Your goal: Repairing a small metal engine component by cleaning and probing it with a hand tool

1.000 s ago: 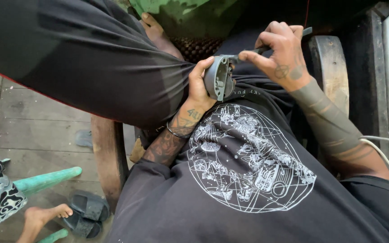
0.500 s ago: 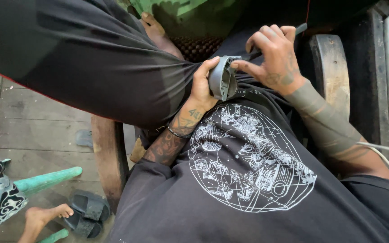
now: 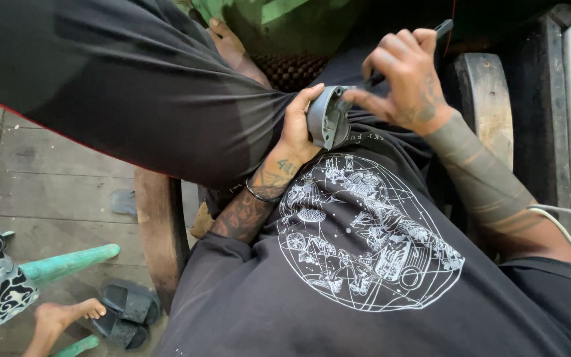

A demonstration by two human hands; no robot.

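Observation:
My left hand (image 3: pixel 297 125) grips a round grey metal housing (image 3: pixel 326 116), held on edge above my lap with its open side turned to the right. My right hand (image 3: pixel 406 82) holds a thin dark tool (image 3: pixel 441 29) whose handle sticks up past my fingers; its tip reaches into the housing and is hidden by my fingers. Both hands work close together over my black printed shirt (image 3: pixel 365 238) and black trousers (image 3: pixel 127 92).
A worn wooden chair frame shows at left (image 3: pixel 160 231) and at right (image 3: pixel 487 99). Another person's bare foot (image 3: pixel 61 317) rests by dark sandals (image 3: pixel 123 311) on the plank floor, beside a green pole (image 3: pixel 67 263). A white cable (image 3: pixel 563 215) runs at right.
The view has shifted slightly. My right hand has lifted and turned with the tool at the housing, while my left hand keeps the housing in the same grip.

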